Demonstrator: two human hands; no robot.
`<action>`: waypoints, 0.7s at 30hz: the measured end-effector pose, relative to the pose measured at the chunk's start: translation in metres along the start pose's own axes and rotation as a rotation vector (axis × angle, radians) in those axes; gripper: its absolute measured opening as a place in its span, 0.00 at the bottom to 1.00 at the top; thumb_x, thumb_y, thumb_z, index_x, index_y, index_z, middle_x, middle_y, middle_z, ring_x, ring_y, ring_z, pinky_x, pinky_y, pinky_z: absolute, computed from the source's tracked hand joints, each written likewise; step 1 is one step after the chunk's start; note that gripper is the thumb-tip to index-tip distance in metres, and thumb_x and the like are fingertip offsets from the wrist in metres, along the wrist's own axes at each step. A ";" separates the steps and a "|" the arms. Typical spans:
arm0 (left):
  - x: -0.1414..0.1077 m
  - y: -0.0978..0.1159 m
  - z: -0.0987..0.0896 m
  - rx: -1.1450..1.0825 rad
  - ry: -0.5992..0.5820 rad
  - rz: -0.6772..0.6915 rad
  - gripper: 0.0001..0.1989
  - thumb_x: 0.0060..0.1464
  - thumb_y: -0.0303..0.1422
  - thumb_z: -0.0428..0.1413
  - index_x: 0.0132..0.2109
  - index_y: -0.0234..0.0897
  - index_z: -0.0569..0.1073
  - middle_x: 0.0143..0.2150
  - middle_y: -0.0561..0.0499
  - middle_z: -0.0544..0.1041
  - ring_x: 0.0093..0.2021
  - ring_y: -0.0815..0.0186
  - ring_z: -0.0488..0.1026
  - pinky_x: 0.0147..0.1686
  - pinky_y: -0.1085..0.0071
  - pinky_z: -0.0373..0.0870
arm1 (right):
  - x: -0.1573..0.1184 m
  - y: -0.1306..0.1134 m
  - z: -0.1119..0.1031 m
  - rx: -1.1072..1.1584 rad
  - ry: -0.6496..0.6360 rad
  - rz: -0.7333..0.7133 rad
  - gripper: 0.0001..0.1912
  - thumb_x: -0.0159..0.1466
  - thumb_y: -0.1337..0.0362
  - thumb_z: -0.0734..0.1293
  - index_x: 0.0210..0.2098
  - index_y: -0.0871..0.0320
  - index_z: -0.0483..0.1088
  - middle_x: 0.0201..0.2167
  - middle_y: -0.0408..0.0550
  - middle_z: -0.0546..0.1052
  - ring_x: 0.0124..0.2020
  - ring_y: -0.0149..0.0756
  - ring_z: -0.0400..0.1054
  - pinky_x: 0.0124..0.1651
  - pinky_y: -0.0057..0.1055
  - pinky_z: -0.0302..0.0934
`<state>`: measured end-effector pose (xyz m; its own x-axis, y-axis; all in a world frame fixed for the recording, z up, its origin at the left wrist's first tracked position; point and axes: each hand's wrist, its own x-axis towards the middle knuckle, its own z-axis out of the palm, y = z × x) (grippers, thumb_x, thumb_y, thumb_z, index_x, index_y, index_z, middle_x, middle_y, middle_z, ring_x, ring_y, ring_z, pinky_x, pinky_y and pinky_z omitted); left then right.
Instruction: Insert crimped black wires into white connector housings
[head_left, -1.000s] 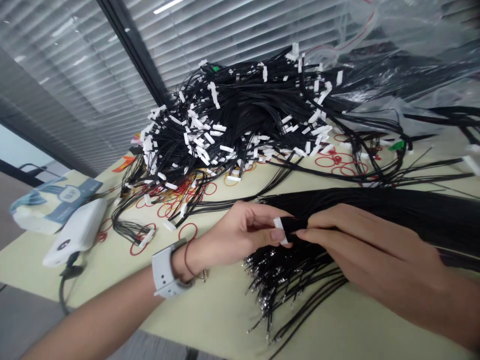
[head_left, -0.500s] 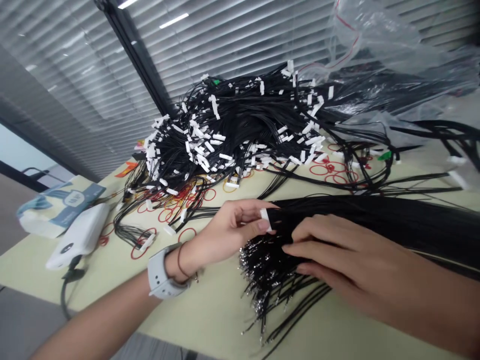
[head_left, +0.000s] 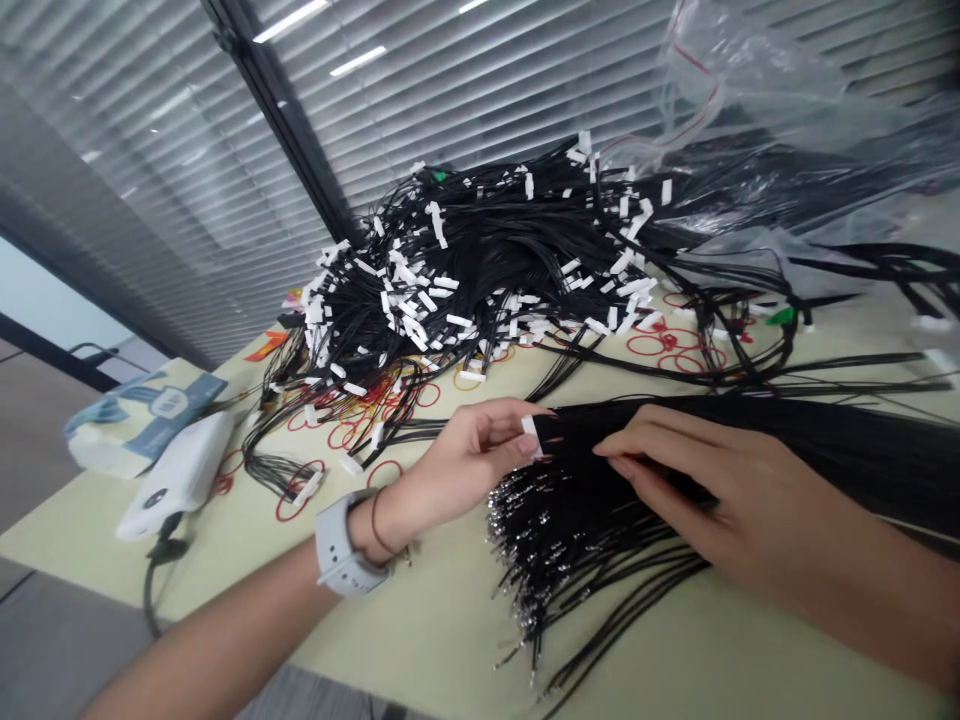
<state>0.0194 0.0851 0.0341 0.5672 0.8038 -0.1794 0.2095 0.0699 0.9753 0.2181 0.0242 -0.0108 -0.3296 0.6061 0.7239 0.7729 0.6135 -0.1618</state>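
Between the thumb and fingers of my left hand (head_left: 476, 450) is a white connector (head_left: 532, 437) with black wires leading off to the right. My right hand (head_left: 697, 480) is over the thick bundle of black wires (head_left: 780, 430), its thumb and index finger pinched together; whether a wire is between them is too small to tell. Loose wire ends with shiny metal terminals (head_left: 529, 540) fan out below the connector, over the front part of the table.
Behind the hands lies a heap of black cables (head_left: 495, 250) with white connectors. Red rubber bands (head_left: 664, 345) are scattered about the yellow table (head_left: 420, 620). A white power bank (head_left: 176, 475) and a tissue pack (head_left: 142, 415) lie left, plastic bags (head_left: 787, 170) back right.
My right hand has moved slightly right and up, and its thumb and index finger have come together. My left hand still holds the connector. The whole view has shifted a little.
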 end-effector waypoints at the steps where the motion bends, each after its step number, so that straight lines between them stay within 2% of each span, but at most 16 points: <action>1: 0.000 0.000 0.000 0.008 0.001 0.004 0.12 0.53 0.28 0.56 0.45 0.29 0.72 0.35 0.50 0.77 0.33 0.81 0.72 0.36 0.87 0.68 | 0.001 0.000 -0.001 0.011 0.023 0.001 0.10 0.64 0.67 0.59 0.40 0.55 0.71 0.33 0.39 0.73 0.32 0.17 0.67 0.33 0.15 0.60; 6: -0.003 0.000 0.002 0.026 -0.012 0.030 0.12 0.53 0.30 0.56 0.45 0.30 0.71 0.36 0.50 0.77 0.34 0.80 0.73 0.37 0.85 0.69 | 0.005 -0.003 -0.004 0.113 0.048 -0.013 0.10 0.64 0.65 0.61 0.34 0.52 0.74 0.27 0.38 0.71 0.26 0.13 0.66 0.28 0.11 0.58; 12: -0.005 0.003 0.005 -0.016 0.004 0.013 0.09 0.52 0.26 0.55 0.42 0.29 0.72 0.32 0.52 0.76 0.30 0.83 0.71 0.32 0.88 0.67 | 0.008 -0.010 -0.007 0.163 0.096 0.068 0.09 0.64 0.68 0.60 0.33 0.55 0.72 0.32 0.36 0.74 0.31 0.13 0.69 0.32 0.10 0.61; 15: -0.004 0.003 0.005 -0.031 0.004 0.019 0.09 0.52 0.25 0.55 0.42 0.29 0.72 0.31 0.53 0.76 0.29 0.83 0.70 0.31 0.89 0.66 | 0.008 -0.011 -0.006 0.186 0.077 0.105 0.08 0.63 0.68 0.61 0.33 0.55 0.71 0.31 0.35 0.74 0.30 0.13 0.69 0.32 0.10 0.61; 21: -0.004 0.002 0.005 -0.004 0.008 -0.006 0.11 0.53 0.28 0.56 0.45 0.29 0.71 0.36 0.49 0.77 0.33 0.80 0.73 0.36 0.86 0.69 | 0.007 -0.008 -0.004 0.199 0.024 0.160 0.07 0.62 0.66 0.62 0.31 0.54 0.72 0.27 0.34 0.74 0.25 0.14 0.68 0.26 0.11 0.59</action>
<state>0.0218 0.0791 0.0362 0.5596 0.8080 -0.1844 0.2098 0.0771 0.9747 0.2116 0.0214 -0.0011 -0.1967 0.6925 0.6940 0.6915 0.5998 -0.4025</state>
